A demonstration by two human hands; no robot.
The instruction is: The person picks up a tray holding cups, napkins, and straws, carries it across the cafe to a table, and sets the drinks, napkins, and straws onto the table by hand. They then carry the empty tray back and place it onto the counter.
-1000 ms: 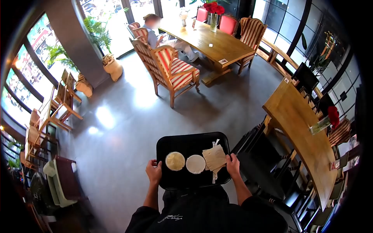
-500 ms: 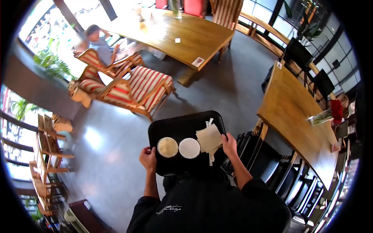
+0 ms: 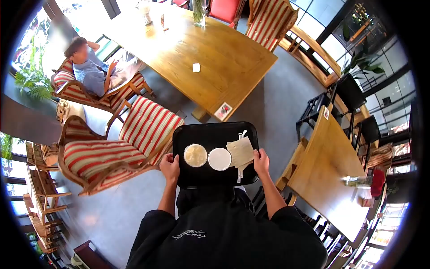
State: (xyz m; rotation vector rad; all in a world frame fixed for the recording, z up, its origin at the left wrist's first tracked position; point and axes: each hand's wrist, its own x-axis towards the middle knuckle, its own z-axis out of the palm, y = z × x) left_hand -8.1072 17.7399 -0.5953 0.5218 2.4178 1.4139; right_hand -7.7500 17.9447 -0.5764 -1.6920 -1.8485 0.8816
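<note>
A black serving tray (image 3: 210,178) is held level in front of my body. My left hand (image 3: 169,167) grips its left edge, and my right hand (image 3: 261,162) grips the right edge. Toward the tray's left stands a round cup with a pale yellowish top (image 3: 195,155). Beside it is a second cup with a white top (image 3: 220,159). On the right side lie beige paper napkins (image 3: 241,151), partly covering paper-wrapped straws (image 3: 240,175). The undersides of both hands' fingers are hidden by the tray.
Ahead is a long wooden table (image 3: 224,67) with a small card (image 3: 223,110) at its near corner. A striped armchair (image 3: 112,148) stands at front left; a person (image 3: 92,67) sits beyond it. Another wooden table (image 3: 329,175) with a flower vase (image 3: 358,181) is at right.
The long table and striped armchairs now appear nearer, as I have moved forward with the tray. Both hands keep their hold on it, and the cups and napkins stay in place.
</note>
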